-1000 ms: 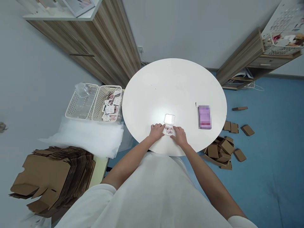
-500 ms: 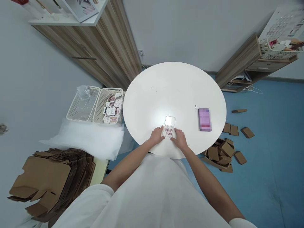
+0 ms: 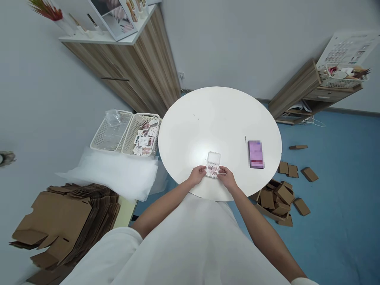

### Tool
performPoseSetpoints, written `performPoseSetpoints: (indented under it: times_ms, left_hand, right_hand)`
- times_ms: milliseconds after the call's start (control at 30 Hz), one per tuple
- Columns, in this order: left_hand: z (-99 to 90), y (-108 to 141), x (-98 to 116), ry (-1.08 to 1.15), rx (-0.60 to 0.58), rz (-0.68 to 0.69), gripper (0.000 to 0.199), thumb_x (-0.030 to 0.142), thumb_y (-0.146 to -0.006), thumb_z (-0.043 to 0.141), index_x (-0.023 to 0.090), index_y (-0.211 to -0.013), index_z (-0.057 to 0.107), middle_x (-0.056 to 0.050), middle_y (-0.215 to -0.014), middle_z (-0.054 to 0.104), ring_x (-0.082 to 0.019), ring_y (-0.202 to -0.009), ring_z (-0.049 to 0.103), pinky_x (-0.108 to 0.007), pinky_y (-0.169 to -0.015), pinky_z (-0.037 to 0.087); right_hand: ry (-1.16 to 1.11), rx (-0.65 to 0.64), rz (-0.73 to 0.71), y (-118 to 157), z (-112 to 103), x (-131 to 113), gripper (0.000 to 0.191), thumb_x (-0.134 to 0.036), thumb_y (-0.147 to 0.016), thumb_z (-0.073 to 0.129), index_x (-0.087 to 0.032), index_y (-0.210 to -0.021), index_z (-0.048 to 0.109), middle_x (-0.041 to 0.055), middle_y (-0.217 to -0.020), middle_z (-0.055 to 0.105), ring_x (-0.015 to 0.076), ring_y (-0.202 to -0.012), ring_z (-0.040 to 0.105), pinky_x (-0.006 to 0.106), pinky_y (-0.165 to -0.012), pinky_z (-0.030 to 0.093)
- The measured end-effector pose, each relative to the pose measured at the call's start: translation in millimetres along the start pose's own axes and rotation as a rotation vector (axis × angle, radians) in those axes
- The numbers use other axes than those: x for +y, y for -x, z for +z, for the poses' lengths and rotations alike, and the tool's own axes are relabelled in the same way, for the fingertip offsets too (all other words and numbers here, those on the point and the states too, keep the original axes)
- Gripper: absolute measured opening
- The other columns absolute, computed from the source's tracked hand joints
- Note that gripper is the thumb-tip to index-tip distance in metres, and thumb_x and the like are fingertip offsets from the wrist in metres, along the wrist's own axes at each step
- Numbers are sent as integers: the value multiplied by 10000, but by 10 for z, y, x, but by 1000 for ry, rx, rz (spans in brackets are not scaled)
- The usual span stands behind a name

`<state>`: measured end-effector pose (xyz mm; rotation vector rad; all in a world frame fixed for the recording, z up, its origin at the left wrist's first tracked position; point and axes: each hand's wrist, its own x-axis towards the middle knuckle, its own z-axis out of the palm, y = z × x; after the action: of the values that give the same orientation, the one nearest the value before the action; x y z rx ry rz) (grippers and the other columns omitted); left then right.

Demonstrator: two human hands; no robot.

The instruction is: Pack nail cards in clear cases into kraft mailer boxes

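Observation:
A small clear plastic case [image 3: 212, 170] with a set of pinkish press-on nails in it lies near the front of the white round table, its lid [image 3: 214, 158] raised and tipped back. At the case's left edge my left hand [image 3: 197, 175] is closed, fingertips gripping the side. My right hand [image 3: 228, 178] is closed at the right edge, where a thin pale strip [image 3: 222, 173] shows between its fingers; its exact kind is too small to make out. A purple pack [image 3: 255, 154], blurred out, lies on the table to the right.
White baskets stand left of the table [image 3: 219, 111]: one with nail cards [image 3: 144, 140], one with clear plastic [image 3: 114, 118]. White sheets [image 3: 118, 170] and flattened cartons [image 3: 56, 221] lie nearer. Small brown boxes [image 3: 276, 198] fill a carton and litter the floor on the right.
My fingers have drawn in from lying along the case's sides to pinching at its edges. A thin pale strip now shows at my right fingers. The view has shifted slightly.

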<state>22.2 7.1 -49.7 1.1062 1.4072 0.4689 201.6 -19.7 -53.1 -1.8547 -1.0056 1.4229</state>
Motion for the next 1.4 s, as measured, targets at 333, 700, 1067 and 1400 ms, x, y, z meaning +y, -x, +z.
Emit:
performPoseSetpoints:
  times_ms: [333,700,1067,1400]
  left_hand:
    - [-38,181,-2,359,-89,-10,272,263,-683,657,133,-908,580,-32,-741,606,-93,-661,552,-264,-671,457]
    - [-35,341,181,409,-142,-6,334,295,-613,717,134,-889,616,-19,-713,606,-91,-647,553,-296,-707,456]
    - [-10,394,214,522,-183,-92,342,251,-601,736,127,-888,598,-25,-707,614,-79,-609,557,-271,-662,458]
    - [-7,406,217,594,-162,-143,293,197,-632,712,136,-893,596,-25,-716,607,-77,-621,563,-253,-661,462]
  right_hand:
    - [-252,-23,-8,245,-144,-116,343,-423,-663,590,-210,-932,597,27,-891,603,115,-661,559,276,-654,455]
    - [-512,-98,111,175,-309,-299,274,-401,-719,582,-221,-924,615,51,-934,647,141,-705,610,278,-643,496]
    - [-549,-205,-25,223,-343,-356,255,-354,-677,625,-256,-908,579,25,-979,643,145,-802,597,305,-704,480]
    - [-602,-262,-52,289,-305,-285,187,-257,-648,636,-244,-835,632,11,-1037,604,157,-927,565,308,-811,470]
